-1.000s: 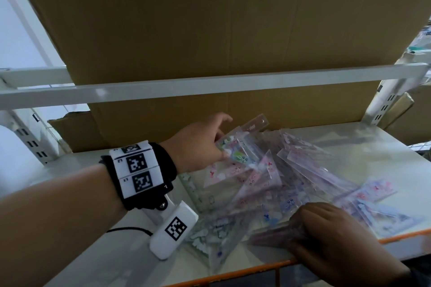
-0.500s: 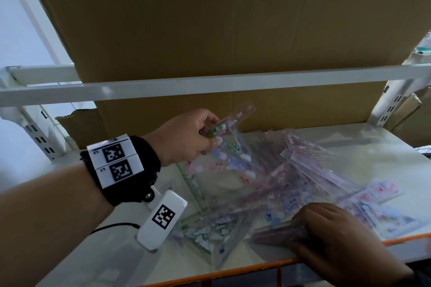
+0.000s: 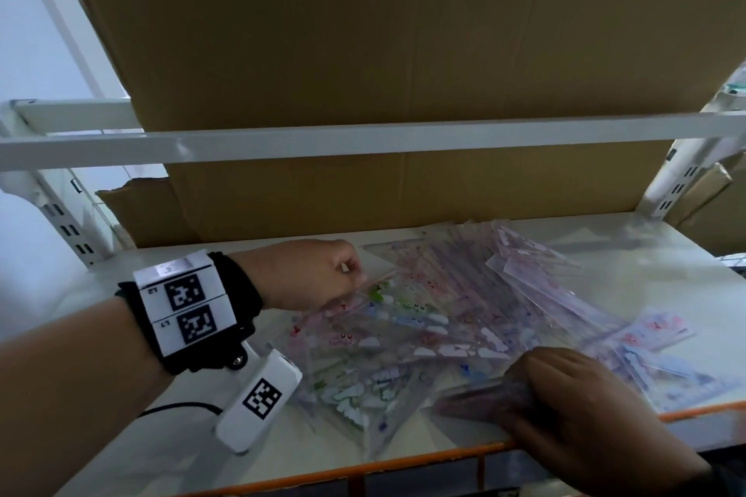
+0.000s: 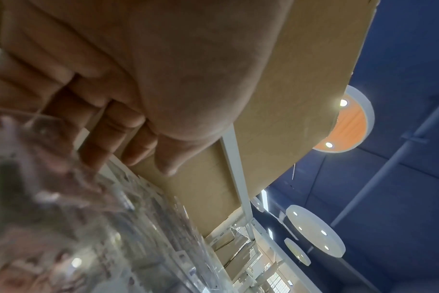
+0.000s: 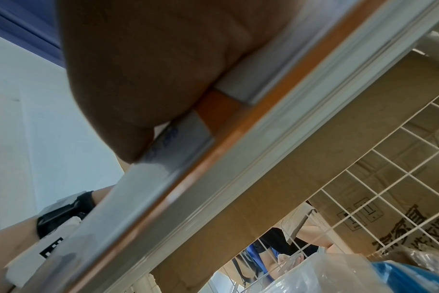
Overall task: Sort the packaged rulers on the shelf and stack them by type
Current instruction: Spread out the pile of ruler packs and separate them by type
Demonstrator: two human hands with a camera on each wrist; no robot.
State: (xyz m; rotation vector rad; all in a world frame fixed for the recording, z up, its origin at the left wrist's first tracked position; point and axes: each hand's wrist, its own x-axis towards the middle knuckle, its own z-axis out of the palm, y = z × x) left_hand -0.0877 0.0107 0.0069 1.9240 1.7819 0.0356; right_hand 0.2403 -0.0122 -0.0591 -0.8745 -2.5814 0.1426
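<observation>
A loose pile of clear ruler packets [image 3: 504, 295] with pink, blue and green prints covers the middle of the white shelf [image 3: 646, 254]. At the pile's left edge my left hand [image 3: 355, 274] pinches the end of one packet with green and white print [image 3: 403, 303], which lies slanted over the pile. In the left wrist view the curled fingers [image 4: 138, 146] meet blurred clear plastic [image 4: 100, 218]. My right hand [image 3: 520, 395] grips a bundle of pinkish packets [image 3: 472, 399] at the shelf's front edge. In the right wrist view its thumb [image 5: 128, 138] lies against the shelf lip.
A large cardboard box [image 3: 403, 52] fills the back behind a white crossbar [image 3: 363, 141]. The shelf has an orange front lip [image 3: 403, 460]. A few packets [image 3: 654, 331] lie apart at the right. Slotted uprights stand at both ends.
My left hand picked one packet up off the pile, then drew it left and down; it now lies across the pile. The right hand kept still on its bundle.
</observation>
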